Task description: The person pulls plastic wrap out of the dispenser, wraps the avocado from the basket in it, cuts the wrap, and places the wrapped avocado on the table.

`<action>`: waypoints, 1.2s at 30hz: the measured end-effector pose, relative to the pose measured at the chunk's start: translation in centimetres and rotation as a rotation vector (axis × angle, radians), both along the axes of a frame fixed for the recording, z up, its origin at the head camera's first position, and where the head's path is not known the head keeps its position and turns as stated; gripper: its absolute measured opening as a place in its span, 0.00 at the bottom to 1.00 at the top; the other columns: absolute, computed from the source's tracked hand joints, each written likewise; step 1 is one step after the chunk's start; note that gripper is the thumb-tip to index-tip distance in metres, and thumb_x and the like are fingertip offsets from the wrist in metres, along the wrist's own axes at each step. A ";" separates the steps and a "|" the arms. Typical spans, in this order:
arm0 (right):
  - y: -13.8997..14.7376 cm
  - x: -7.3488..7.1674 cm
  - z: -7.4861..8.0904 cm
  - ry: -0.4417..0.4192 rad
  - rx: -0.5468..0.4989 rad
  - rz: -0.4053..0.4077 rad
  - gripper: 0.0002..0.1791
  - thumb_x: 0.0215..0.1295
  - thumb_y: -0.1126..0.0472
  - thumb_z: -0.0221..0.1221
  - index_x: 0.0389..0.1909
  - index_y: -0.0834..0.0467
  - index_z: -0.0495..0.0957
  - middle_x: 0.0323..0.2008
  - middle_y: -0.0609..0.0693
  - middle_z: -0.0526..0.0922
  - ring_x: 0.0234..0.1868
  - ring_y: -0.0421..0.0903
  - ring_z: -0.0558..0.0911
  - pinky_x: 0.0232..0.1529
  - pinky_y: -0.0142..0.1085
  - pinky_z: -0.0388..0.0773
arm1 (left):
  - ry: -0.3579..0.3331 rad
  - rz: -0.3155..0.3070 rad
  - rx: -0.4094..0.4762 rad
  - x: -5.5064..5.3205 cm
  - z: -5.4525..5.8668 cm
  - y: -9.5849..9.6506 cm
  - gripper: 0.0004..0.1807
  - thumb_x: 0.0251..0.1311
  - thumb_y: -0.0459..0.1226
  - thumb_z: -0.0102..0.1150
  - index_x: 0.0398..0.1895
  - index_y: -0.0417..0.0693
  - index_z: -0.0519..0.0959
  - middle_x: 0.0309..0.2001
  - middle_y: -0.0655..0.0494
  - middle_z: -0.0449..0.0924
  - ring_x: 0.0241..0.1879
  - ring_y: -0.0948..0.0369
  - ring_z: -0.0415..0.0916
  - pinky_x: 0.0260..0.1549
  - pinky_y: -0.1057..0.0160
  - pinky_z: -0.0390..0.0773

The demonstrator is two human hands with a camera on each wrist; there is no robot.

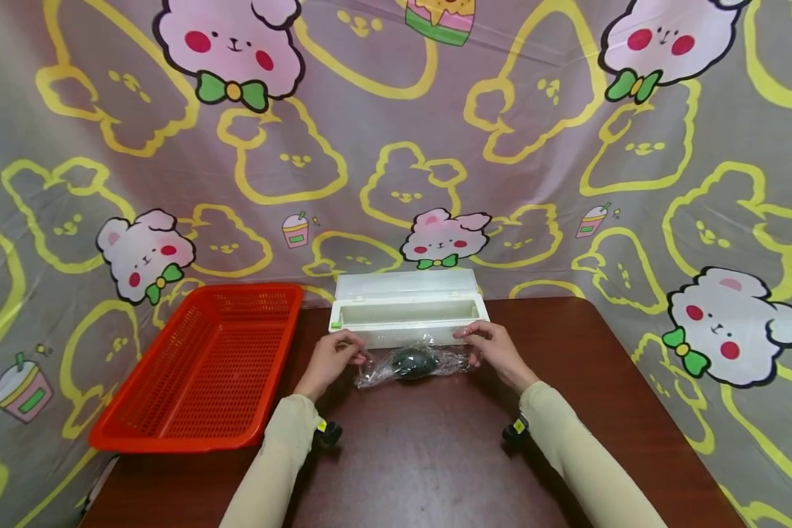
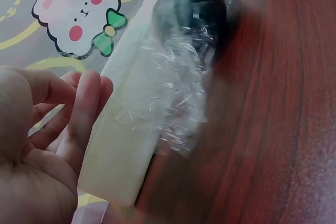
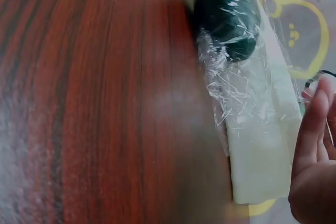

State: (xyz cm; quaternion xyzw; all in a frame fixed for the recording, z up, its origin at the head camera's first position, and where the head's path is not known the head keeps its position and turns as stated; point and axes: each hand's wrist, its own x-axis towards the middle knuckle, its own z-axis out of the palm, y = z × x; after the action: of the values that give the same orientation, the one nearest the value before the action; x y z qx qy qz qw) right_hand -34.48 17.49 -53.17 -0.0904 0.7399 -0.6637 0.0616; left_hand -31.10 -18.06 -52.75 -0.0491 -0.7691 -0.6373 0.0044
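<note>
A dark green oval object, like an avocado, lies in crumpled clear plastic wrap in front of a white wrap dispenser box. My left hand is beside the left end of the wrap, fingers loosely bent. In the left wrist view its fingertips come together, with the bunched wrap a little way off. On the other side, my right hand is at the wrap's right end, thumb and forefinger apart. The right wrist view shows its fingers fairly straight beside the box, largely cut off by the frame.
The dispenser's translucent lid stands raised at the back. A red perforated basket occupies the left of the brown wooden table. Directly behind the table hangs a printed cloth, which also runs along both sides.
</note>
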 end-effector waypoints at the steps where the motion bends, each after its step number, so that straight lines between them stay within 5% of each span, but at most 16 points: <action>1: 0.1 0.1 0.0 -0.014 -0.037 0.019 0.09 0.73 0.69 0.57 0.46 0.73 0.78 0.46 0.65 0.88 0.18 0.41 0.81 0.23 0.33 0.81 | -0.003 -0.004 0.005 0.0 0.0 0.0 0.07 0.70 0.23 0.56 0.43 0.26 0.82 0.40 0.32 0.85 0.33 0.59 0.86 0.38 0.62 0.88; 7: 0.6 0.5 0.1 -0.066 -0.163 0.098 0.13 0.76 0.70 0.52 0.52 0.78 0.73 0.44 0.64 0.86 0.34 0.45 0.90 0.39 0.38 0.89 | -0.017 -0.028 -0.031 0.5 0.1 -0.5 0.07 0.71 0.25 0.56 0.41 0.28 0.82 0.42 0.35 0.85 0.40 0.51 0.89 0.47 0.55 0.87; 13: 1.6 1.1 0.2 -0.035 -0.221 0.222 0.17 0.77 0.72 0.50 0.52 0.86 0.72 0.42 0.60 0.88 0.42 0.47 0.91 0.48 0.40 0.87 | 0.050 -0.059 -0.223 1.4 0.5 -1.2 0.06 0.67 0.27 0.61 0.36 0.42 0.86 0.39 0.48 0.88 0.41 0.52 0.86 0.48 0.57 0.84; 20: 3.0 1.2 -0.5 0.072 -0.087 0.385 0.12 0.74 0.70 0.55 0.40 0.77 0.82 0.45 0.54 0.87 0.51 0.48 0.88 0.51 0.37 0.86 | 0.211 -0.166 -0.448 3.0 0.4 -1.5 0.05 0.61 0.28 0.67 0.31 0.46 0.86 0.42 0.55 0.88 0.45 0.57 0.84 0.50 0.58 0.83; 26: 3.9 1.0 -1.4 0.173 0.122 0.393 0.13 0.72 0.70 0.58 0.27 0.63 0.86 0.44 0.57 0.87 0.51 0.46 0.85 0.51 0.34 0.81 | 0.313 -0.205 -0.569 3.8 -0.2 -1.7 0.10 0.55 0.25 0.67 0.25 0.50 0.84 0.41 0.55 0.87 0.45 0.57 0.83 0.52 0.54 0.84; 36: 3.8 0.9 -1.8 0.235 0.242 0.426 0.14 0.71 0.73 0.57 0.28 0.59 0.87 0.44 0.60 0.88 0.49 0.43 0.86 0.53 0.30 0.79 | 0.357 -0.231 -0.717 4.3 -0.2 -1.6 0.11 0.53 0.30 0.67 0.22 0.57 0.81 0.42 0.56 0.87 0.45 0.58 0.84 0.47 0.57 0.83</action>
State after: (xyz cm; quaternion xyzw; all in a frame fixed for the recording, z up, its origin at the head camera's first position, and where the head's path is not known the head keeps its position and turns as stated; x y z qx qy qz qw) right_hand -33.62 21.31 -54.95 -0.3124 0.7802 -0.5277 0.1238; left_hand -26.82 -19.69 -52.92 -0.2433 -0.9189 -0.3067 0.0487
